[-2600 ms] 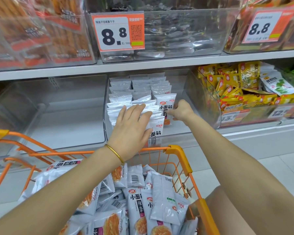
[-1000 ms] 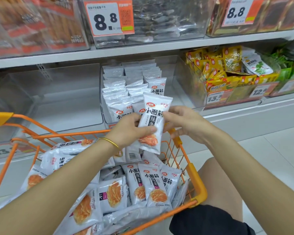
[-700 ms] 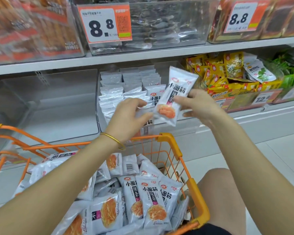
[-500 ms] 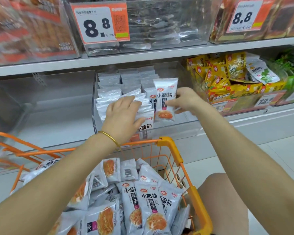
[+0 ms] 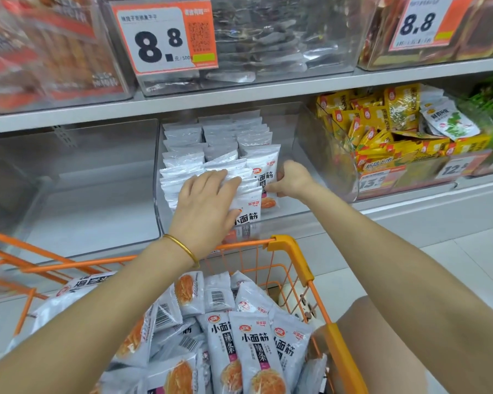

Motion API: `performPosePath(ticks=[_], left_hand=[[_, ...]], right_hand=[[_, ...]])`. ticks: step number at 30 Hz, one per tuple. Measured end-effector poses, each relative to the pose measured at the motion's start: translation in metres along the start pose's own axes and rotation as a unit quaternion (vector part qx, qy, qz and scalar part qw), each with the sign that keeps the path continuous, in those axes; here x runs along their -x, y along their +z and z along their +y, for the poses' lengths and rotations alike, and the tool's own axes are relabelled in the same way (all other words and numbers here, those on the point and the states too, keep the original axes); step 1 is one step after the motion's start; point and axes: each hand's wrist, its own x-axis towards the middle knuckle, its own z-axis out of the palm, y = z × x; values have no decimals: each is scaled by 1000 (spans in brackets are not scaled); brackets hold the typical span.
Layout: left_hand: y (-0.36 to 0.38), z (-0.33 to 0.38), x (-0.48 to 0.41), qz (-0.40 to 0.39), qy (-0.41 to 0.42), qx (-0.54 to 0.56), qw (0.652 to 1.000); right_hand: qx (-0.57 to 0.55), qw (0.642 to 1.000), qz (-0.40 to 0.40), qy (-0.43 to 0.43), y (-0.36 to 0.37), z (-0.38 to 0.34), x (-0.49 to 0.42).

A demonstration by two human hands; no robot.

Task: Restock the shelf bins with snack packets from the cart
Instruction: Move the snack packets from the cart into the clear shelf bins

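A clear shelf bin (image 5: 299, 143) on the middle shelf holds rows of white snack packets (image 5: 219, 137) standing upright. My left hand (image 5: 205, 203) lies flat with straight fingers on the front packets of the left and middle rows. My right hand (image 5: 292, 179) pinches a white packet (image 5: 265, 169) by its right edge at the front of the right row, inside the bin. Below, the orange cart (image 5: 289, 248) holds several more of the same packets (image 5: 254, 345).
An empty clear bin (image 5: 77, 177) sits left of the stocked one. To the right stands a bin of yellow packets (image 5: 382, 129). The upper shelf carries bins with 8.8 price tags (image 5: 165, 38). Grey floor tiles show at the right.
My right hand took a packet from above the cart, carried it up into the bin and set it lower at the front of the right row. My left hand returned to the front packets.
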Motion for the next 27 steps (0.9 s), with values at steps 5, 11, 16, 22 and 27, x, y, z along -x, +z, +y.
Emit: performPosePath(ticks=[5, 11, 16, 22, 27], left_hand=[[-6, 1, 6, 23, 10, 17, 1000], [-25, 6, 49, 43, 42, 36, 998], [-25, 6, 83, -33, 84, 10, 996], [-17, 3, 102, -104, 54, 29, 993], [-17, 3, 105, -151, 27, 46, 987]], right_hand=[[41, 999, 24, -9, -8, -1, 11], [-9, 987, 98, -130, -32, -21, 90], [184, 941, -211, -192, 1, -26, 159], [367, 823, -415, -123, 73, 1, 176], [390, 807, -426, -128, 86, 6, 174]])
